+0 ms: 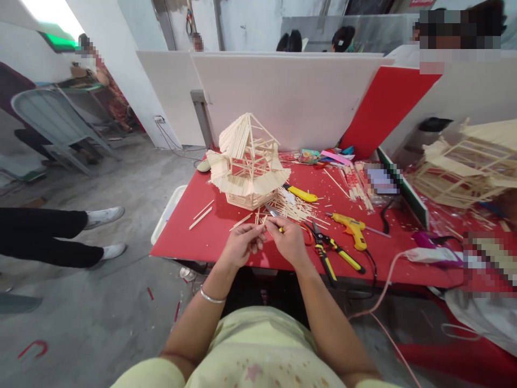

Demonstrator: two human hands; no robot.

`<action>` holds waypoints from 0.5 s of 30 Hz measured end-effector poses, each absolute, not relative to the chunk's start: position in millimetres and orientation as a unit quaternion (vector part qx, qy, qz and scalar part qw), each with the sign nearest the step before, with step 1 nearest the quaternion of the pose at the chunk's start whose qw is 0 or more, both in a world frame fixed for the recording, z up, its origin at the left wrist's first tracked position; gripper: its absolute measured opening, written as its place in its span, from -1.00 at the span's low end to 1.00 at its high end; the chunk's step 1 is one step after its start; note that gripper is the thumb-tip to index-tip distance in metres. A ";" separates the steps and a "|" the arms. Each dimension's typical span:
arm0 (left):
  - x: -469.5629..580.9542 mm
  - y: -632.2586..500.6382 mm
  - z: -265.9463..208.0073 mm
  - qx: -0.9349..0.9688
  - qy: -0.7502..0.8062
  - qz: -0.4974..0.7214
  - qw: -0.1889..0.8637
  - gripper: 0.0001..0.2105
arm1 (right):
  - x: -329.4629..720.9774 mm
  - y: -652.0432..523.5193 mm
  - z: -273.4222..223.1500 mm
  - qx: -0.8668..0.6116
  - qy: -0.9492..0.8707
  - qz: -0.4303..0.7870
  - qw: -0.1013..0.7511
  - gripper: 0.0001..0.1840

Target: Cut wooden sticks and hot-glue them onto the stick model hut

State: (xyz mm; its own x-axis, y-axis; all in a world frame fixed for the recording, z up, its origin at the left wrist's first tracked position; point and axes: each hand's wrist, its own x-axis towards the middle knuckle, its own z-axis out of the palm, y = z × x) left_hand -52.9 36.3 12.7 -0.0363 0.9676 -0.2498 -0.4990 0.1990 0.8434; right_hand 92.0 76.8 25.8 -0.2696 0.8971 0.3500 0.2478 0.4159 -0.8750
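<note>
Pale wood forms a roofed model (pixel 258 186) on the red counter (pixel 175 242), probably light, stiff and fragile, best held by its base. In front, the left hand (pixel 241 243) and right hand (pixel 291 240) pinch what seems a small stick piece (pixel 264 220), its length hidden by fingers.

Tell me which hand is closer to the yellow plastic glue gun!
Right. The right hand is left of the yellow plastic glue gun, with black-and-yellow cutters between them. The left hand is farther left, beyond the right one.
</note>
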 end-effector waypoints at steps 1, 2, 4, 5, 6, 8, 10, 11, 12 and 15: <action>-54.0 36.5 13.3 0.258 0.433 0.565 0.653 -0.65 | 91.9 77.4 25.6 -0.405 -0.708 0.368 0.447 -0.78; -54.9 36.8 13.4 0.249 0.432 0.560 0.662 -0.65 | 91.9 78.0 25.2 -0.407 -0.705 0.375 0.443 -0.77; -55.9 37.1 11.9 0.239 0.430 0.557 0.669 -0.65 | 91.7 79.1 23.8 -0.408 -0.701 0.388 0.437 -0.76; -56.0 37.2 10.5 0.243 0.429 0.557 0.668 -0.65 | 91.7 79.5 22.8 -0.409 -0.700 0.391 0.436 -0.76; -56.0 37.1 8.9 0.252 0.428 0.558 0.665 -0.64 | 91.9 79.9 21.8 -0.410 -0.700 0.391 0.434 -0.75; -55.5 37.0 5.5 0.274 0.431 0.562 0.650 -0.63 | 92.6 80.4 19.8 -0.408 -0.705 0.390 0.430 -0.74; -55.1 37.0 2.7 0.289 0.442 0.571 0.629 -0.62 | 93.8 80.4 18.6 -0.408 -0.711 0.386 0.423 -0.74; -55.0 37.1 1.4 0.292 0.449 0.575 0.618 -0.62 | 94.6 80.2 18.3 -0.408 -0.714 0.383 0.421 -0.73; -55.0 37.1 0.3 0.296 0.455 0.579 0.608 -0.62 | 95.3 79.8 18.4 -0.408 -0.718 0.378 0.419 -0.73; -55.5 37.1 -2.3 0.321 0.466 0.584 0.582 -0.65 | 96.7 77.6 19.4 -0.415 -0.727 0.347 0.423 -0.75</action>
